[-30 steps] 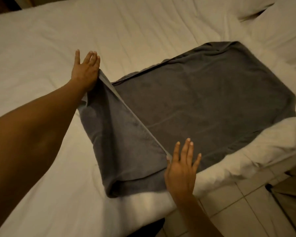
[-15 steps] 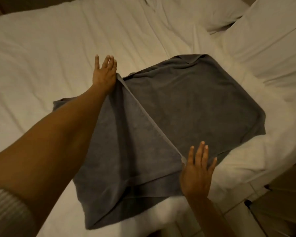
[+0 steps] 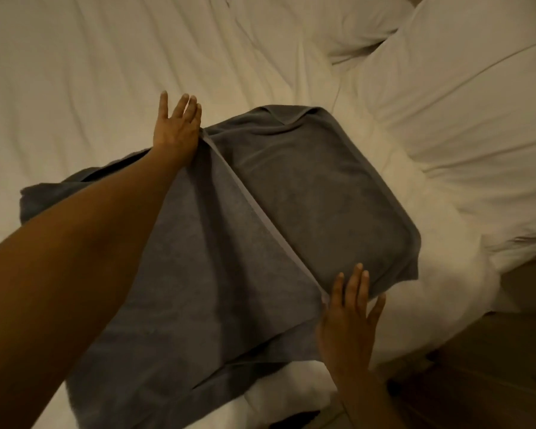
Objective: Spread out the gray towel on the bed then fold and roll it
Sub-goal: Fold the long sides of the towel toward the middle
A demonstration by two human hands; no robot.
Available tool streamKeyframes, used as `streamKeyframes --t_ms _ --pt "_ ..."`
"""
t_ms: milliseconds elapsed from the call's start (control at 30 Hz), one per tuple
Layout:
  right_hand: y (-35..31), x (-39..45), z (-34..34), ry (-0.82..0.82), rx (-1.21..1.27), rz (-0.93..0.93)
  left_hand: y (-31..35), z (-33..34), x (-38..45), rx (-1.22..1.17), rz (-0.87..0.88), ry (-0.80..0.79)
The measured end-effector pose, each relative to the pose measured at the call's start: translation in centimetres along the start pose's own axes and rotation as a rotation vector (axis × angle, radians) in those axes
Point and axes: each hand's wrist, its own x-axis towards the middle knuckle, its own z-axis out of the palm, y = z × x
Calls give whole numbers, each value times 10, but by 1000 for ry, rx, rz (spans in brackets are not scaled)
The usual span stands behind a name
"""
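Hands, two: left hand (image 3: 175, 131) and right hand (image 3: 347, 323) each pinched an end of one towel (image 3: 322, 193) edge, fingers straight, on one bed (image 3: 90, 72).

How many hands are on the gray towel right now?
2. The left hand holds the far end of the gray towel's folded-over edge; the right hand holds the near end, by the bed edge.
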Motion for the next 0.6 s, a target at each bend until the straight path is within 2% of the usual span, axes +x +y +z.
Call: streamKeyframes --t_ms 367,533,600 --pt "103 121 27 -37 -24 48 115 -64 113 83 27 11" --pt "144 159 29 -146 -67 32 169 -92 151 31 2 2" --pt "161 173 27 -82 -28 54 188 -112 171 12 7 42"
